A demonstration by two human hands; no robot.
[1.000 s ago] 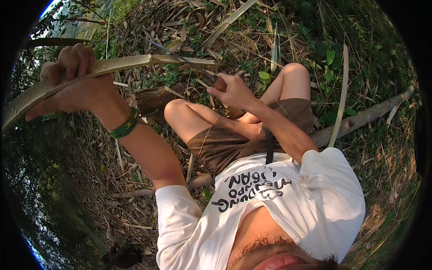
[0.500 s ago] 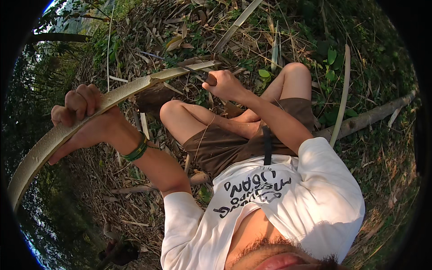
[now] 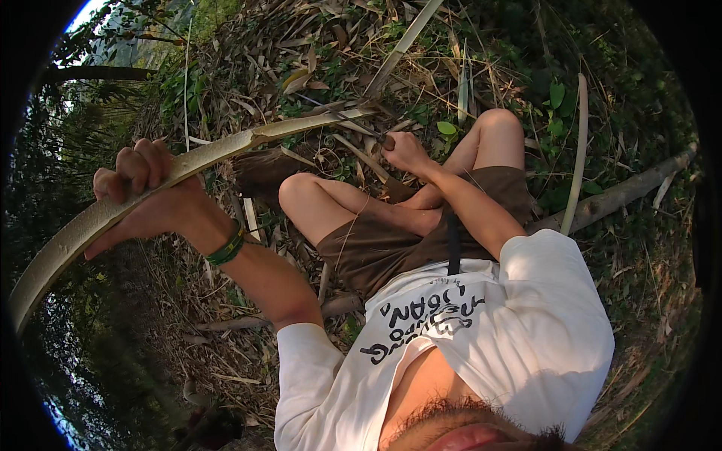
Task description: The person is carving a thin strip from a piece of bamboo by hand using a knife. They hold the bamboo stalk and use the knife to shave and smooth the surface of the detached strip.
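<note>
A long, pale split bamboo strip [image 3: 226,147] runs in a curve from the left rim up to the middle of the head view. My left hand [image 3: 162,207] grips it from below, fingers curled over its upper edge. Closed round the dark handle of a long thin-bladed knife [image 3: 363,128], my right hand [image 3: 412,156] is by the strip's far end. The blade points up and left and crosses the strip near that end. A notch or raised splinter shows on the strip between my hands.
A dark wood block [image 3: 263,171] lies under the strip, beside my bent left knee. Another pale strip [image 3: 579,150] leans over a thick branch [image 3: 620,197] on the right. A further split length [image 3: 406,45] lies ahead among dry leaves and green plants.
My right hand and the knife have moved right, toward the strip's far end. My left hand keeps its grip on the strip. The whole view has shifted slightly.
</note>
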